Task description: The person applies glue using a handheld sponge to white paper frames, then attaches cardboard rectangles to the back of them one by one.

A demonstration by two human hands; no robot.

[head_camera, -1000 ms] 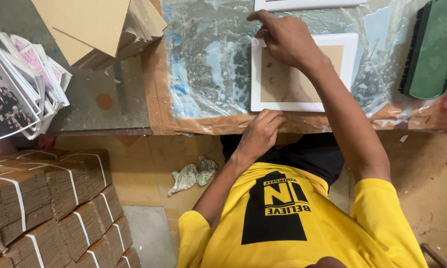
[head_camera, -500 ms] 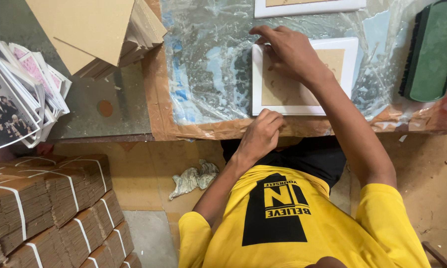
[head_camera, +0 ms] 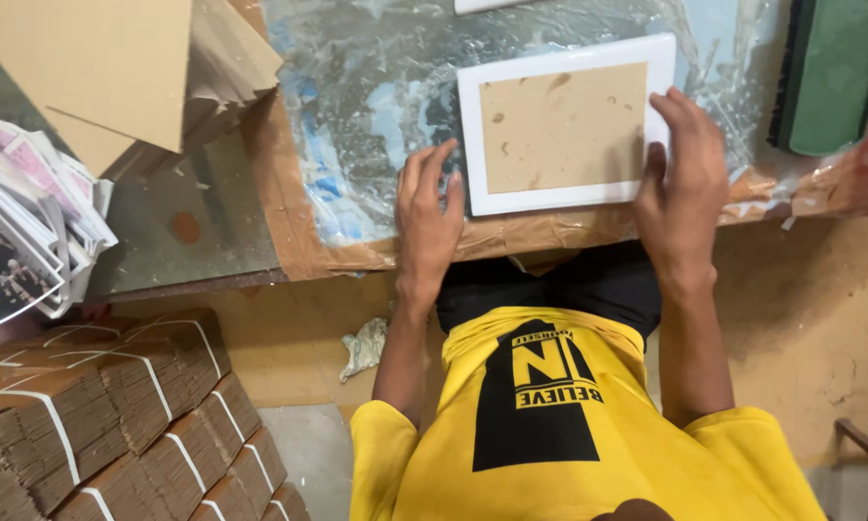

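Far left of the frame, bundles of strapped cardboard (head_camera: 106, 415) fill the lower corner, bound with white bands. Above them, at the left edge, a fanned stack of printed photos (head_camera: 24, 232) sits on the grey bench top. Upper left, loose tan cardboard sheets (head_camera: 116, 68) lie in an untidy pile.

Moving toward the middle, a crumpled rag (head_camera: 364, 345) lies on the floor below the bench edge. Now the left hand (head_camera: 429, 217): it rests flat, palm down, fingers spread and open, on the plastic-covered work surface (head_camera: 357, 116), fingertips right at the lower left corner of the white frame (head_camera: 564, 121). It grips nothing.

The frame itself lies flat in the upper centre of the picture, face down, with a speckled brown backing board (head_camera: 561, 125) set inside its white border, near the bench's front edge.

On to the right hand (head_camera: 683, 188): it lies over the frame's right edge, fingers extended and pressing down on the border and the board's edge, thumb at the lower side. An open, flat hold, not a closed grasp.

Far right, upper corner, a dark green box-like thing (head_camera: 834, 72) sits on the bench. Bottom centre, the person's yellow shirt (head_camera: 569, 444).
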